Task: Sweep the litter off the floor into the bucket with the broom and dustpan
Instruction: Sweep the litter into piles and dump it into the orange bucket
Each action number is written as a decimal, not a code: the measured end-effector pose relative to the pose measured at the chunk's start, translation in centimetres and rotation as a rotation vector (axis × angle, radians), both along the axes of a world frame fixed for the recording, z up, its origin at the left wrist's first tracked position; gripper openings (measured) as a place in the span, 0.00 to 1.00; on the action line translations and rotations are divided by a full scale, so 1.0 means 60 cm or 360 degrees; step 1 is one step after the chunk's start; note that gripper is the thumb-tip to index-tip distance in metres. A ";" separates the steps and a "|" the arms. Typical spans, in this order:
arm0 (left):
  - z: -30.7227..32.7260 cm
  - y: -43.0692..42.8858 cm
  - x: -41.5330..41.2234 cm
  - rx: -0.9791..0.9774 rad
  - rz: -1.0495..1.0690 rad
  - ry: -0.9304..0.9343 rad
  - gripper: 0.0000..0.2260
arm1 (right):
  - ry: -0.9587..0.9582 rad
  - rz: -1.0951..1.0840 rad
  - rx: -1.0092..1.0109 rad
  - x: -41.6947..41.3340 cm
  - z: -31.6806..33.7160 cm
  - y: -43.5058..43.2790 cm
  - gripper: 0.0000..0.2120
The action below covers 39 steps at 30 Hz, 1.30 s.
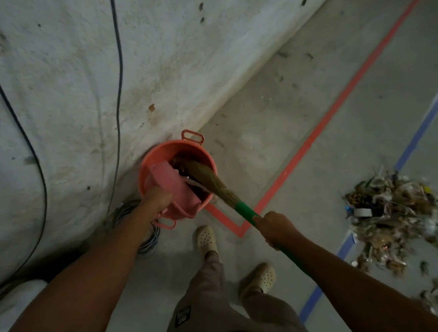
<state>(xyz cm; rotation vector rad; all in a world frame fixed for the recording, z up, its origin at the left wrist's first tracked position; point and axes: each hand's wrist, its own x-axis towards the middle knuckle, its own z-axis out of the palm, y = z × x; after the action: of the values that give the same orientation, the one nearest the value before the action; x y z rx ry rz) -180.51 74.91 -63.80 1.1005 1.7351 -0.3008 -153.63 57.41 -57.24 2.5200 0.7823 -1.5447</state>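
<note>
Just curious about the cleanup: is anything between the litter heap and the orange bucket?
Nothing solid shows. Only bare grey concrete floor, crossed by a flat red tape line, lies between the litter heap and the round orange plastic bucket.

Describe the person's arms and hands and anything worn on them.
Both arms are bare as far up as the view shows: no sleeves on the left arm or right arm. The left hand and right hand wear no gloves; no watch, band or ring shows.
</note>
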 end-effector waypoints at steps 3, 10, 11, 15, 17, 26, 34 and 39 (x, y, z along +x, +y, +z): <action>0.006 -0.025 -0.002 -0.0015 -0.0030 0.0033 0.06 | 0.0056 0.0103 -0.0036 0.007 -0.001 -0.041 0.16; 0.040 -0.108 0.051 0.0042 -0.0125 0.0078 0.04 | -0.0050 0.0037 -0.0094 0.125 0.021 -0.182 0.15; 0.045 -0.122 0.062 0.0049 -0.0145 0.0083 0.04 | -0.0071 0.0005 -0.0086 0.144 0.027 -0.204 0.15; 0.060 -0.172 0.107 0.0065 -0.0183 0.0090 0.04 | -0.0212 -0.0139 -0.0053 0.206 0.054 -0.283 0.16; 0.059 -0.191 0.124 0.0090 -0.0189 0.0070 0.06 | -0.0290 -0.0177 -0.0029 0.222 0.061 -0.316 0.16; 0.076 -0.233 0.124 0.0149 -0.0264 0.0102 0.06 | -0.0194 -0.0310 0.0072 0.192 0.077 -0.351 0.17; 0.082 -0.188 0.056 0.0191 -0.0278 -0.0017 0.09 | -0.0117 -0.0278 0.0179 0.031 0.068 -0.254 0.18; 0.053 -0.155 0.011 0.0219 -0.0279 -0.0215 0.18 | -0.0081 -0.0544 0.0038 -0.045 0.023 -0.231 0.17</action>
<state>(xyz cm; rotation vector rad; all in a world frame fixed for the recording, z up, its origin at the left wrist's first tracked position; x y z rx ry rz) -179.83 65.59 -60.63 1.3460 1.5611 -0.2124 -156.34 43.54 -55.88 2.8130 0.3782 -1.5569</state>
